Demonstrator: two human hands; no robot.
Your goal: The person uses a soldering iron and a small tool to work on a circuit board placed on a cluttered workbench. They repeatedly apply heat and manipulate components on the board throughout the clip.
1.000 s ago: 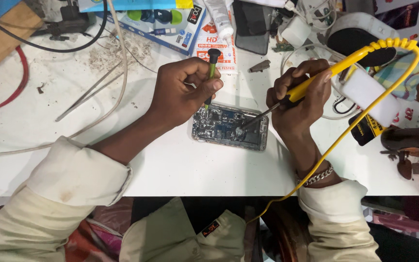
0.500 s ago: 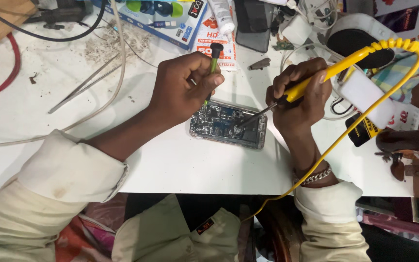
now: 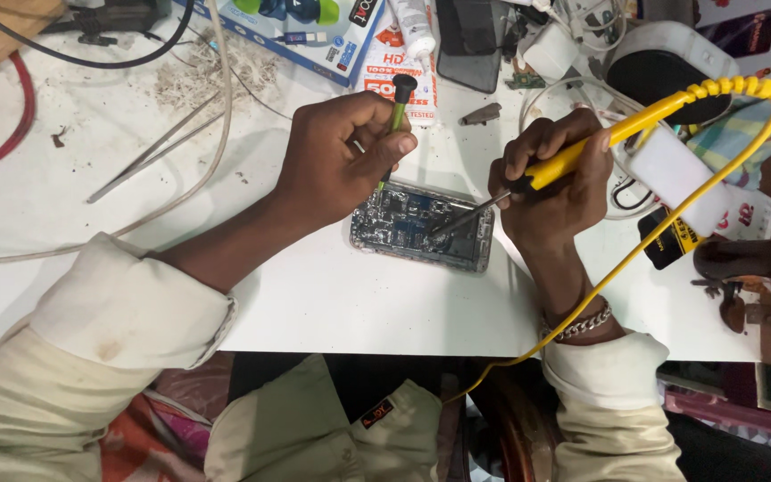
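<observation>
Right now, head view, only one cam: person works w/ both hands over an opened phone (image 3: 421, 228), back cover off, circuit board exposed, lying flat on the white surface (image 3: 332, 295) near its front edge, between the two hands.

Left hand (image 3: 336, 165) has its grip closed on a small screwdriver (image 3: 396, 116) w/ green shaft and black cap, held about upright; its tip comes down at the phone's upper-left edge, though the exact contact spot is hidden by the fingers.

Right hand (image 3: 555, 183) has its grip closed pen-style on a yellow-handled soldering iron (image 3: 582, 152); the metal tip slants down-left and sits on or just above the board's middle. Yellow cord (image 3: 671, 223) loops off to the right and back under the wrist.

Judged step: mid-rework on the board, screwdriver steadying or pressing while the iron heats a point. Next move likely needs a steady tip on one joint, w/o sliding onto neighbouring parts, and the cord kept slack.

Tweezers (image 3: 149, 161) lie well left, untouched.
</observation>
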